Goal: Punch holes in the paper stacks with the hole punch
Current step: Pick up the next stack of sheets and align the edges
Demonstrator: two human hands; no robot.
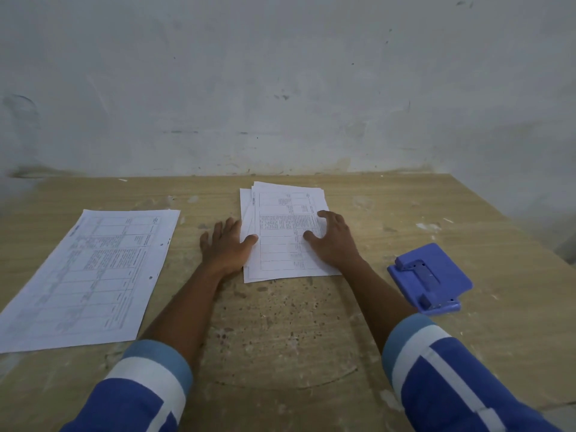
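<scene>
Blue sleeves (140, 397) with white bands are seen lowest in the picture, and two bare forearms are stretched from them across a scuffed wooden tabletop (280, 338). A loose stack (280, 232) of printed forms, its sheets fanned unevenly at the far end, is flanked by both hands. The left hand (226, 244) is laid flat at the stack's left edge, fingers spread on the wood and thumb resting on the paper; the right hand (332, 241) is spread open on the stack's right side. Nothing is pinched in either grip. The sheets appear to be steadied or squared, probably so that the edges are lined up before punching.

A second stack (90, 279) is set well apart to the left, with two small round holes visible along its right margin, so it is judged already punched and put aside. The blue punch (431, 277) is left untouched to the right, near the right forearm, within easy reach.

Counted: two hands, two paper stacks, one punch. One stack is taken as done; the middle one shows no holes yet.
</scene>
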